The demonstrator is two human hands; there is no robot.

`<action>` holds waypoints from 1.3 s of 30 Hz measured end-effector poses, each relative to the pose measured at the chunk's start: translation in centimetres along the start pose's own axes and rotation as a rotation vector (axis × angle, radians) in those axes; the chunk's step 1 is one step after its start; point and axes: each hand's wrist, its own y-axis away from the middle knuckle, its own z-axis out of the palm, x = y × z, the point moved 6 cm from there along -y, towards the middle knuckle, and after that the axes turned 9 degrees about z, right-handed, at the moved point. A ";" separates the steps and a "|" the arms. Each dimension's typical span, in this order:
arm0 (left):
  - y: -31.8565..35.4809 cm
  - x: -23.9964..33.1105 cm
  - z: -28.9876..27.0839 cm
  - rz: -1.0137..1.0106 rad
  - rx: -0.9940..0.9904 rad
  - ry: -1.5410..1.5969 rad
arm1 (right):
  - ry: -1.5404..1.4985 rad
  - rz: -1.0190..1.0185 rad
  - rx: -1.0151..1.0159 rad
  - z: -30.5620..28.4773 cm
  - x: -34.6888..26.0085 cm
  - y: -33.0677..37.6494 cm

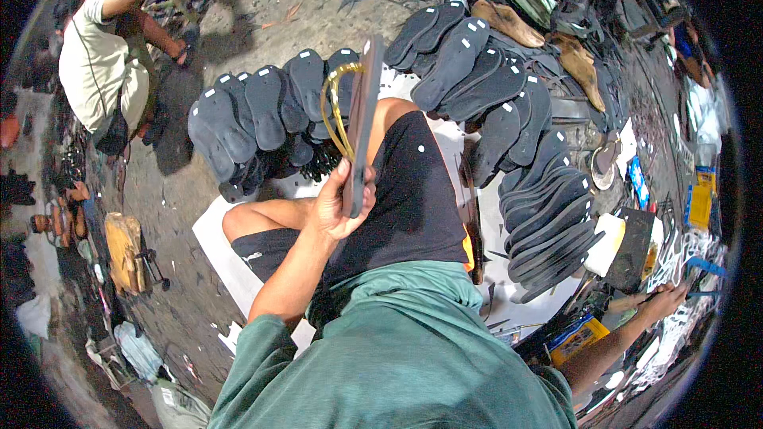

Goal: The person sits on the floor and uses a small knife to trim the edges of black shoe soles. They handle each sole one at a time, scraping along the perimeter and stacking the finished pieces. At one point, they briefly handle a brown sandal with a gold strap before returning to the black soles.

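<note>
My left hand (338, 208) is closed round the lower end of a sandal (367, 115). It holds the sandal upright, edge towards me, above my crossed legs; gold straps (336, 103) bow out on its left side. Far to the right, my right hand (666, 302) reaches in among white scraps (671, 345), its fingers curled. A blue-handled tool (706, 266) lies against or beside these fingers, and a light brown stick-like piece (628, 303) shows at their left. What exactly the fingers grip I cannot make out.
Dark sandals or soles stand in rows at front left (270, 107) and front right (477, 63), with a fanned stack (548, 230) nearer me. Wooden shoe lasts (509, 22) lie beyond. Another person (107, 63) sits at far left, near a wooden block (125, 253).
</note>
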 end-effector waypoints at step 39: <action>-4.3 -1.0 19.1 0.418 -0.547 -0.557 | -0.235 -0.731 -1.074 16.7 -44.1 40.8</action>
